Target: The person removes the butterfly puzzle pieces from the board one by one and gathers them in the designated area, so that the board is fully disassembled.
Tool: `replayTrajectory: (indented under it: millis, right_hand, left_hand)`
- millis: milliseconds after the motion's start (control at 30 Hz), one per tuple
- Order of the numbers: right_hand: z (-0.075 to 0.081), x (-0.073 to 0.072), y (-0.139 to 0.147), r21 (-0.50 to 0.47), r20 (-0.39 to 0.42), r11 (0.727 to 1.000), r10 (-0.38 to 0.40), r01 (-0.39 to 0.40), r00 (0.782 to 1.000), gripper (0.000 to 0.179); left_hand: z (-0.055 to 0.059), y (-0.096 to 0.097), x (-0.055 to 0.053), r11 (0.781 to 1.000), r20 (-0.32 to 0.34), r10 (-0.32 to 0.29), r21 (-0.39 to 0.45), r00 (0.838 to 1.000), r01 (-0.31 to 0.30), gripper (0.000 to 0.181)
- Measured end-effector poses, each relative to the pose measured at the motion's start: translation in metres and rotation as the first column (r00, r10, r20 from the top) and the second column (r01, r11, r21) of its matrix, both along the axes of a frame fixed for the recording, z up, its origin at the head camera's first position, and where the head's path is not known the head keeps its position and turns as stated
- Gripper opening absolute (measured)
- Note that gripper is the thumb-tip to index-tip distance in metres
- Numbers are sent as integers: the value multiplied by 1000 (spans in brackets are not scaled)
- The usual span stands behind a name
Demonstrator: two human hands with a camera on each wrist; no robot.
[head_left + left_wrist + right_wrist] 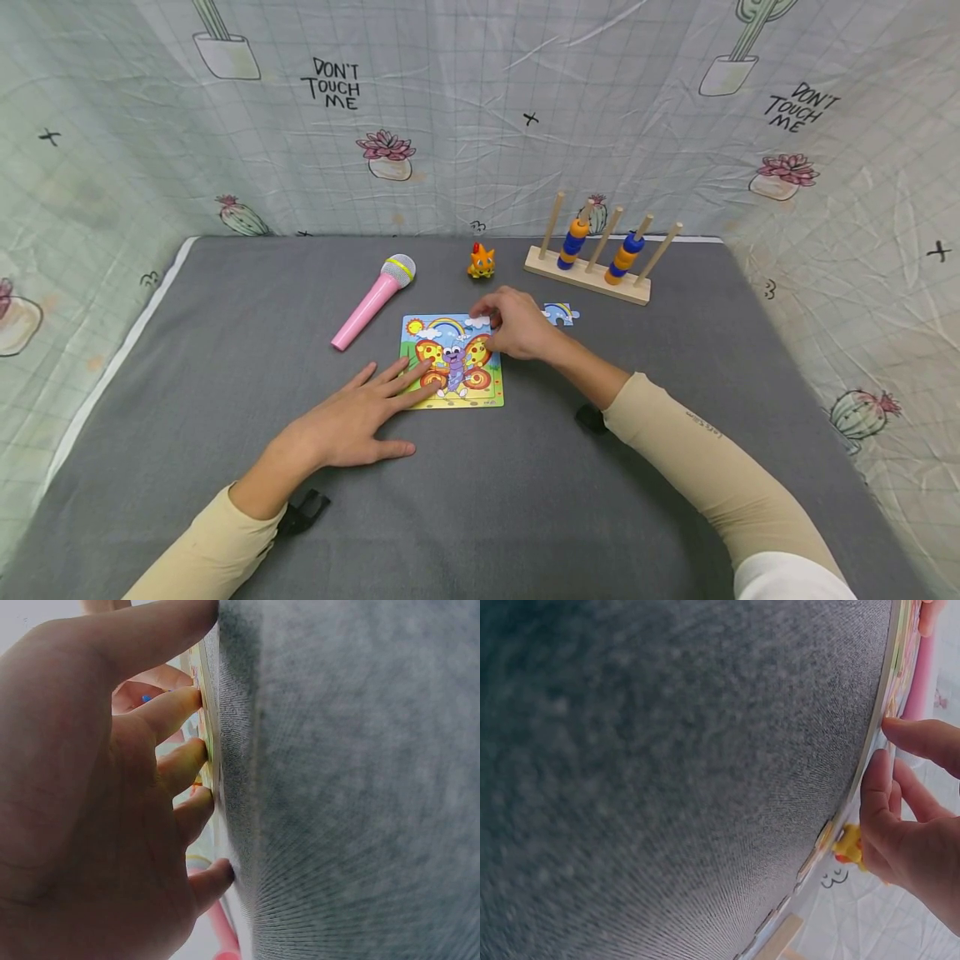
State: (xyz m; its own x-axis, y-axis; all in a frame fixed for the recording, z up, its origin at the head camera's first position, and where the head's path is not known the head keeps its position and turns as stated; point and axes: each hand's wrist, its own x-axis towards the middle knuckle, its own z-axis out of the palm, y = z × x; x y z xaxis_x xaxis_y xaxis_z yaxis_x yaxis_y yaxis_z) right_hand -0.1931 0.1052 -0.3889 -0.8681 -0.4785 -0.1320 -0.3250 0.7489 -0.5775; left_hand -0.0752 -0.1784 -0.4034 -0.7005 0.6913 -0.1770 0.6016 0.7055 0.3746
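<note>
The fingers of the right hand (517,325) were bent, with the tips of thumb and forefinger a narrow gap apart at the two o'clock corner of a butterfly puzzle (457,362); whether they pinched a piece, I could not tell. The left hand (352,425) lay at eight o'clock, fingers spread wide and fairly straight, with its forefinger and middle finger resting on the puzzle and its thumb out at four o'clock from the palm, over the grey cloth (480,508).

The puzzle lay flat on that cloth, between the two hands. Just beside the right hand, at three o'clock from it, was a loose rainbow piece (558,314). Around the puzzle, a pink microphone (367,308) lay at ten o'clock, its silver head pointing to one o'clock. A small orange toy figure (481,262) stood between twelve and one. Farther out at two o'clock stood a wooden peg stand (585,279), blue and orange rings (572,246) stacked on its second and fourth pegs. Beyond everything, at twelve o'clock, hung a cactus-print sheet (465,83).
</note>
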Motion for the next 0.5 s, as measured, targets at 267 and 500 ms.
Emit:
replayTrajectory:
  millis: [267, 500]
  right_hand:
    - [0, 0, 1, -25, 12, 999, -22, 22, 1000, 43]
    - [1, -1, 7, -49, 5, 998, -35, 35, 999, 43]
  left_hand:
    - [0, 0, 0, 1000, 7, 2, 4, 1000, -2, 88]
    - [0, -1, -1, 1000, 1, -1, -4, 1000, 1, 88]
